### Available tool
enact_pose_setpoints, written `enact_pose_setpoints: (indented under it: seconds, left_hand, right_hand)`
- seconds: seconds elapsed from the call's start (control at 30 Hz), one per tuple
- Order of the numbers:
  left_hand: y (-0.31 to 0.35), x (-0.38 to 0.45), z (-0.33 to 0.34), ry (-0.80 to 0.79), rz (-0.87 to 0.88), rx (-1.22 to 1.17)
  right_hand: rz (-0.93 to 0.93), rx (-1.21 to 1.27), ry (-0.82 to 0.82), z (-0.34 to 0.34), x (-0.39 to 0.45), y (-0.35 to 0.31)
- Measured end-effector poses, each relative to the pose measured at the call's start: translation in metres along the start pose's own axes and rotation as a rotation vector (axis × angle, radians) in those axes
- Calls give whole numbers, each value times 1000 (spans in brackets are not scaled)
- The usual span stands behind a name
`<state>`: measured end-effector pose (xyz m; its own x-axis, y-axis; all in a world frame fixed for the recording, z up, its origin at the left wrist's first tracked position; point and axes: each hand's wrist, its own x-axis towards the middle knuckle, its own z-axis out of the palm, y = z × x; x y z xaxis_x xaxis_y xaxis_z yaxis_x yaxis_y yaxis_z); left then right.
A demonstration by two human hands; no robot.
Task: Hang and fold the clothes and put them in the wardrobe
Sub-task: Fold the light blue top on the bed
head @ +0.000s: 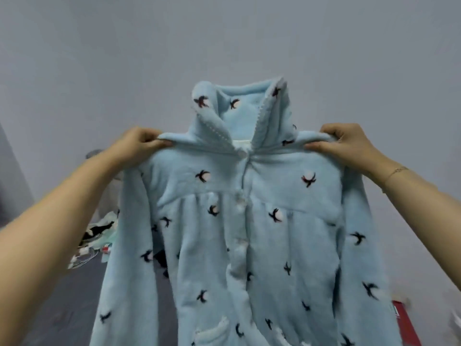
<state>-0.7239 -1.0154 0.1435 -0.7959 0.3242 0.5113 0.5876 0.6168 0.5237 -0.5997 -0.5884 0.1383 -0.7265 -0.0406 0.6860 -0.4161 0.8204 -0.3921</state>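
A plain grey wall (pixel 99 58) fills the background. Held up before it hangs a pale blue fleece pyjama top (pixel 249 221), dotted with small dark bird motifs, buttoned down the front, collar standing up. Its length runs vertically, collar uppermost, front facing the camera. The left hand (pixel 139 143) pinches one shoulder, the right hand (pixel 341 141) the other.

A home bedroom: plain wall (pixel 99 58), clothes heap (pixel 97 236) on a dark bed (pixel 62 308)
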Motion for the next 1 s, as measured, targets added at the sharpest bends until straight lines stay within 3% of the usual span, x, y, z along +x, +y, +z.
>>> enact_pose_setpoints:
  seconds: [0.1,0.2,0.47,0.63,0.73,0.83,1.0]
  left_hand:
    - [-18,-4,17,-113,-107,-182]
    - [-41,0,36,-185,-160,-271]
    - [-126,90,91,-263,-266,-223]
    - [-162,185,120,-127,-345,-124]
    - [-169,224,129,-33,-405,-324]
    - [-178,238,128,64,-350,-422]
    - [-211,191,112,52,-301,-346]
  right_hand:
    - [73,94,-143,8,-6,13]
    - [137,150,-162,32,-6,30]
    - [206,84,-176,132,75,127]
    - [197,-3,-117,182,153,178]
    - [167,-44,-28,191,190,187]
    - [142,-36,4,195,209,181]
    - [121,40,-163,220,183,153]
